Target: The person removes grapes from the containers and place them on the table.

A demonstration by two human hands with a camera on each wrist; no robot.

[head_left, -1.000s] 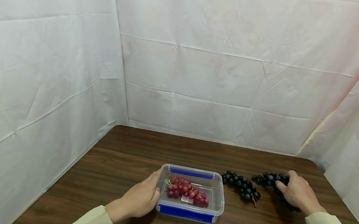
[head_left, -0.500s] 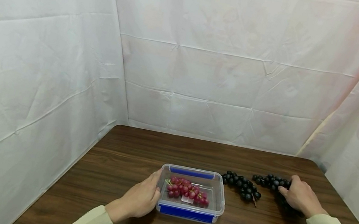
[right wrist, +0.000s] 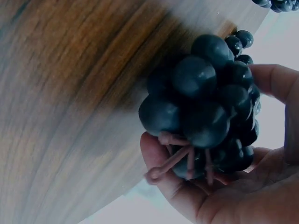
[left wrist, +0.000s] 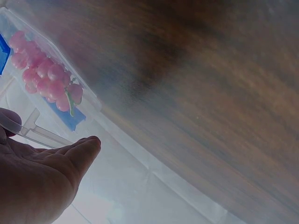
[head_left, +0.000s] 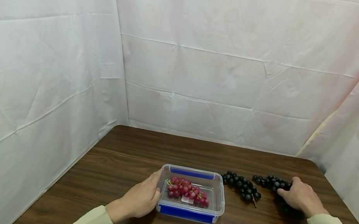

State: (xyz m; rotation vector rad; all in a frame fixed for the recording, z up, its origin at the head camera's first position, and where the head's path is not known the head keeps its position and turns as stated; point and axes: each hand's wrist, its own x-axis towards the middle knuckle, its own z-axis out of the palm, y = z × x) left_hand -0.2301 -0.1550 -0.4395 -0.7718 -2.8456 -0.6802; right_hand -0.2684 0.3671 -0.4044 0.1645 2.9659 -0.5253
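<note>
Held black bunch point(right wrist: 201, 105) right of clear box point(head_left: 220, 197), well apart from it. Right hand point(head_left: 300, 194) has thumb and fingers curled around this bunch, clamped on berries; whether bunch bears on table point(head_left: 104, 163), cannot tell. Left hand point(head_left: 140, 196) rests along left wall of box, fingers straight, not clamped. Red grapes point(head_left: 185, 189) inside box; second black bunch point(head_left: 241, 186) just beside box, on right. Step in hand, I judge: gripping bunch while box is steadied. Next move probably calls for even grip, as bunch may sag.
</note>
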